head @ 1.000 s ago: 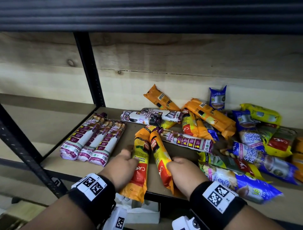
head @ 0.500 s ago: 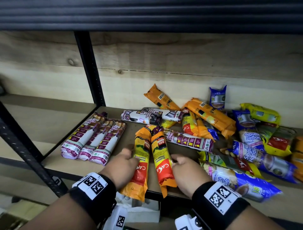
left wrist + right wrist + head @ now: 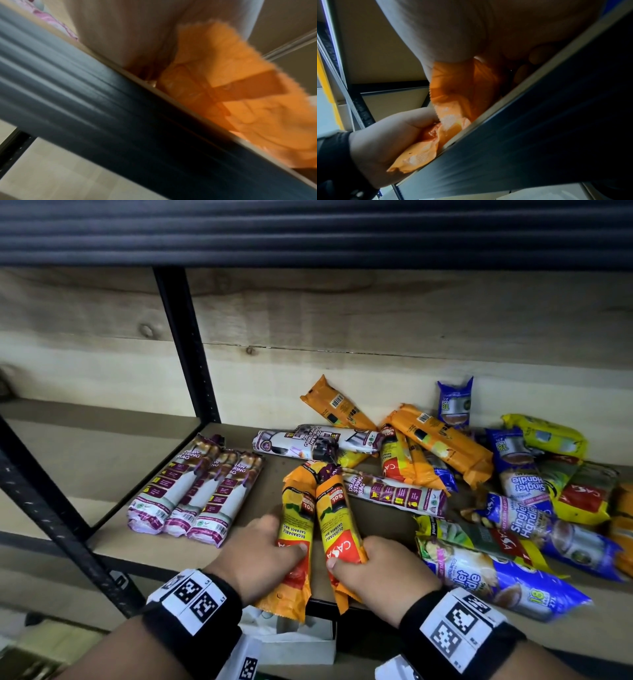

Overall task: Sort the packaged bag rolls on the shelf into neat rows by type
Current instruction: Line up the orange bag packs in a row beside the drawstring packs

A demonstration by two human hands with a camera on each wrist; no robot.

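Note:
Two orange-yellow garbage bag rolls lie side by side at the shelf's front edge, their near ends hanging over it. My left hand [image 3: 260, 553] grips the left orange roll [image 3: 296, 518], thumb on top. My right hand [image 3: 373, 570] grips the right orange roll [image 3: 337, 515]. The left wrist view shows the left roll's crimped orange end [image 3: 231, 86] over the shelf edge. In the right wrist view the right orange roll [image 3: 462, 86] sits under my palm, and my left hand [image 3: 388, 136] holds the other roll's end. Three white-and-purple drawstring rolls [image 3: 195, 494] form a row at the left.
A mixed pile of orange, blue, yellow and white rolls [image 3: 479, 474] fills the shelf's middle and right. A black upright post [image 3: 186, 347] stands at the back left, another post [image 3: 51, 515] at the front left. Bare shelf board [image 3: 260, 477] lies between the drawstring row and my hands.
My right hand has swung the right orange roll leftward until it lies next to the left one. My left hand has closed more firmly over the left roll.

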